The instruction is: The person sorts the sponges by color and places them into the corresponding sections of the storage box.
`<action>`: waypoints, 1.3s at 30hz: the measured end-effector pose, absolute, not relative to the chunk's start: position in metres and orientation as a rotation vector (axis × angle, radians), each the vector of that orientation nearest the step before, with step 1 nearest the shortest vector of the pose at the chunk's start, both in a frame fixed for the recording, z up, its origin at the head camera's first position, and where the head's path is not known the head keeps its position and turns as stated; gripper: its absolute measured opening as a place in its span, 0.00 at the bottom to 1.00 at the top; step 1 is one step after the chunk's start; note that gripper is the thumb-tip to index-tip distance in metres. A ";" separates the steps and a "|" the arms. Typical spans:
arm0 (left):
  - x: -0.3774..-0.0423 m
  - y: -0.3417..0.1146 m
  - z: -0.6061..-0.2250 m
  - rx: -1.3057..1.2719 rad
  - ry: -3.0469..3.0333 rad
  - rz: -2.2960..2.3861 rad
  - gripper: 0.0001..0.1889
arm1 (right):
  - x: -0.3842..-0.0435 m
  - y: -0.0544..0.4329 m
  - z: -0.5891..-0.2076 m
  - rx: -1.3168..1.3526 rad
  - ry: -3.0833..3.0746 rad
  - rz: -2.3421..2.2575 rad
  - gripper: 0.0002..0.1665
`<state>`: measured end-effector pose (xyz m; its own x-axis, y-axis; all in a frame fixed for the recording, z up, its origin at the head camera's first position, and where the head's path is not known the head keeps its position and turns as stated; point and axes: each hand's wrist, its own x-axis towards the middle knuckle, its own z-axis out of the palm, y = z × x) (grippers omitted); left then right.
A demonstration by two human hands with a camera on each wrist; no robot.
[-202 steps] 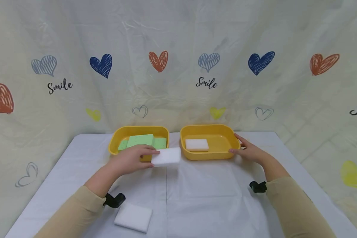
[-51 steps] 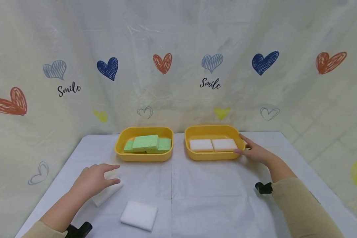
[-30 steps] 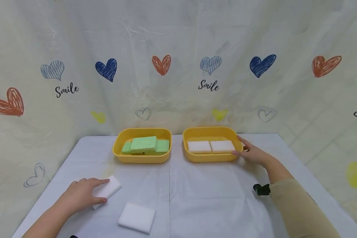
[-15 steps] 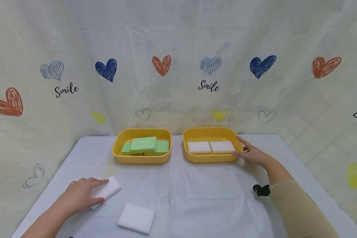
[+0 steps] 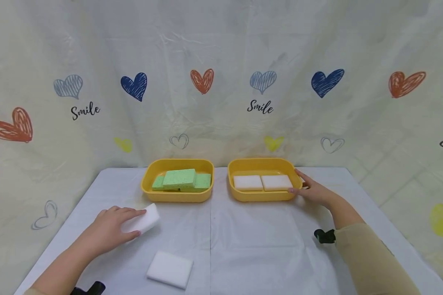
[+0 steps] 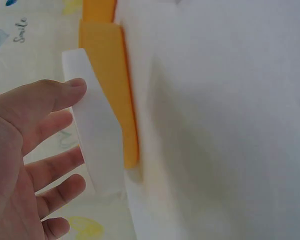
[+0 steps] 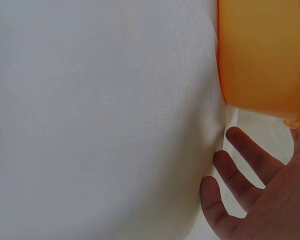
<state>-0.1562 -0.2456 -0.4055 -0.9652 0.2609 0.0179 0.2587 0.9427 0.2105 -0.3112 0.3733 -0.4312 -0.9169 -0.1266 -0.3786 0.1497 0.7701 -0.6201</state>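
Observation:
My left hand [image 5: 105,231] pinches a white sponge block [image 5: 144,219] between thumb and fingers. In the left wrist view the sponge [image 6: 97,130] is tilted and off the table, its shadow on the cloth; the other fingers are spread. At its right end, the right yellow tray [image 5: 263,197] is gripped by my right hand [image 5: 315,191], thumb at the front rim and a finger at the far side. In the right wrist view, the other fingers of my right hand [image 7: 262,192] are spread below the tray [image 7: 265,55]. Two white sponges [image 5: 248,183] lie side by side in this tray.
To its left stands another yellow tray [image 5: 177,197] holding several green sponges [image 5: 179,179]. One more white sponge [image 5: 170,270] lies flat near the front of the white-covered table [image 5: 258,246]. A backdrop with printed hearts [image 5: 221,119] rises behind the table's far edge.
A second white sponge was put in the right tray. The left hand then moved to another white sponge on the table, took hold of it and raised it. The right hand stayed at the tray.

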 end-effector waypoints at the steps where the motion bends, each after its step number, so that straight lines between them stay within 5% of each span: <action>1: -0.159 -0.244 -0.405 0.423 3.089 0.336 0.32 | -0.310 0.373 -0.430 0.020 2.563 -0.943 0.73; 11: -0.177 -0.219 -0.388 0.548 3.123 0.326 0.29 | -0.302 0.362 -0.423 0.002 2.591 -0.913 0.65; 39: -0.261 -0.109 -0.359 0.726 2.977 0.469 0.29 | -0.301 0.363 -0.424 0.048 2.599 -0.926 0.66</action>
<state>-0.2605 -0.1093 -0.3593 -0.8895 0.4558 0.0311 0.4433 0.8446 0.3003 -0.3013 0.3630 -0.4244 -0.9272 -0.0938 -0.3626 0.1566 0.7822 -0.6030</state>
